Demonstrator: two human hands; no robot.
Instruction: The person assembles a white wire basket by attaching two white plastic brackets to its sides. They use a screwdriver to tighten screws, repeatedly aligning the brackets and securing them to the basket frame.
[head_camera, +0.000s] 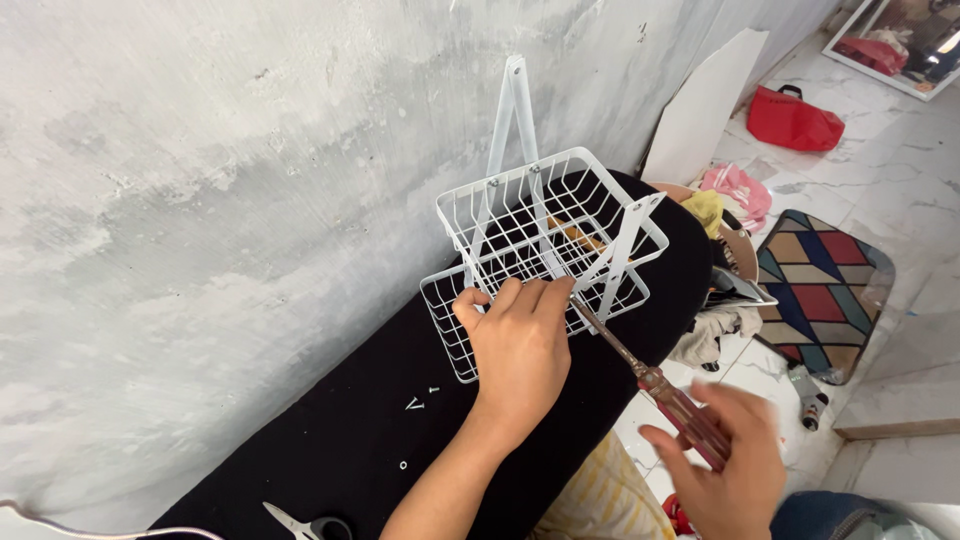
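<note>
While the left hand (520, 350) grips the white wire rack (545, 250), the right hand (735, 470) loosely curls around a red-handled screwdriver (655, 385).

Two white wire baskets (545, 255) stood stacked at twelve o'clock on the black surface (400, 440). One screwdriver (650, 385) lay at three o'clock, one pair of scissors (305, 524) at seven. Three small screws (415, 404) lay loose. One red bag (793, 120) sat on the floor at two o'clock.

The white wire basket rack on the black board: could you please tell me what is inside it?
Through the white wire basket rack something yellowish-orange shows in the upper basket. The left hand covers part of the lower basket, so its contents are unclear.
</note>
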